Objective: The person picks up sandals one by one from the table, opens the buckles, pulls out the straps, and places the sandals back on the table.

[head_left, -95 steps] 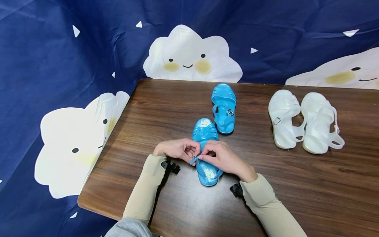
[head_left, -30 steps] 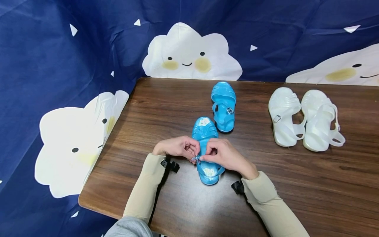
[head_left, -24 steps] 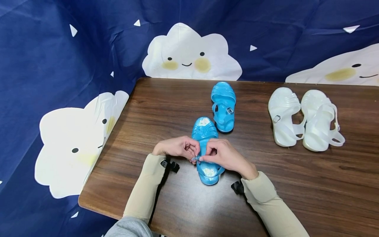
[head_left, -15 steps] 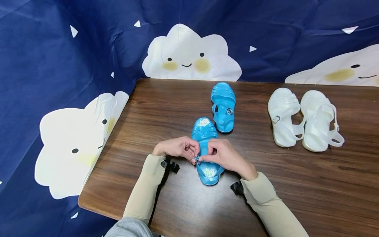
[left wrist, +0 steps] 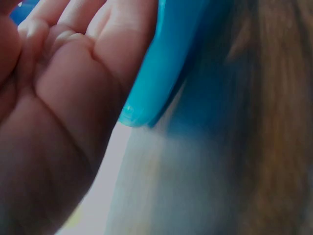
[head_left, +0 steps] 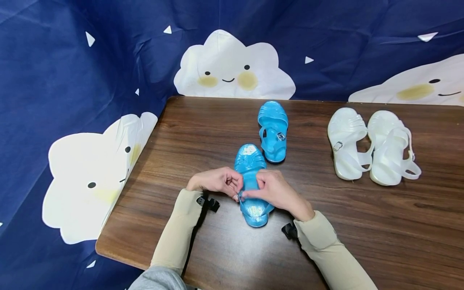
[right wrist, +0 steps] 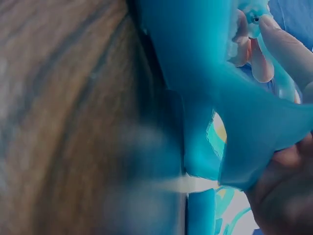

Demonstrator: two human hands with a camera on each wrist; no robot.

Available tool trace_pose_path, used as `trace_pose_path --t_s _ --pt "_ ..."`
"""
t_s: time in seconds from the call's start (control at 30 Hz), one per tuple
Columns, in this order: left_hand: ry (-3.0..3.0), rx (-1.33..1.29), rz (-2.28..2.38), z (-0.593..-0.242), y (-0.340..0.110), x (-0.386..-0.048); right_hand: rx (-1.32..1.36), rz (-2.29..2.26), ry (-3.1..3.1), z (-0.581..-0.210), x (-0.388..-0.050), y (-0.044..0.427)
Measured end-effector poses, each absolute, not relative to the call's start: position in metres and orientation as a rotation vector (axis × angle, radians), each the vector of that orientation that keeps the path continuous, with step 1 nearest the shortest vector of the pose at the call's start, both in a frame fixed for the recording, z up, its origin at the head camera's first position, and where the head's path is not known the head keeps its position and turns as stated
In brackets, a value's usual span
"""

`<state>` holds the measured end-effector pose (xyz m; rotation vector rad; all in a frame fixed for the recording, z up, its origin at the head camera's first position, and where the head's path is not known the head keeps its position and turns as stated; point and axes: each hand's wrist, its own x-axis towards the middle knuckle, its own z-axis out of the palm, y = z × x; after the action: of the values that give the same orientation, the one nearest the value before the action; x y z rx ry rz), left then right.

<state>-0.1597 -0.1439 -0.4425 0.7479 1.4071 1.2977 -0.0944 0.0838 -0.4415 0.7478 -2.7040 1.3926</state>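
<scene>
A shiny blue sandal lies on the table, toe pointing away. At its left side my left hand pinches the ankle strap near the buckle between thumb and finger. My right hand reaches over the sandal from the right, thumb tip pressed on the same strap, index finger bent back from it. In the right wrist view the thumb meets the strap end, which has a small hole; fingertips of the left hand show behind. The left wrist view shows the palm beside the blue sole; the fingertips are hidden.
A second blue sandal, its buckle fastened, stands just beyond the first. Two white sandals sit side by side at the right. The wooden table has a dark blue cloud-print curtain behind and to its left.
The blue strap end that stuck out at the left hand is now mostly covered by the fingers. My right index finger has drawn back from the thumb. The sandals stay in place.
</scene>
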Motion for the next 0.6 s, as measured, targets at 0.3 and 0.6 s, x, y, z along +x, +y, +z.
trace_pose_path --t_s 0.3,0.6 --pt "1.417 0.741 1.304 -0.4439 -0.144 -0.1616 0.612 1.414 -2.711 -0.4415 -0.0977 0.0917" --pt "1.426 0.743 1.294 -0.4438 -0.1443 -0.1613 0.598 1.447 -2.727 -0.4378 -0.0963 0.0922"
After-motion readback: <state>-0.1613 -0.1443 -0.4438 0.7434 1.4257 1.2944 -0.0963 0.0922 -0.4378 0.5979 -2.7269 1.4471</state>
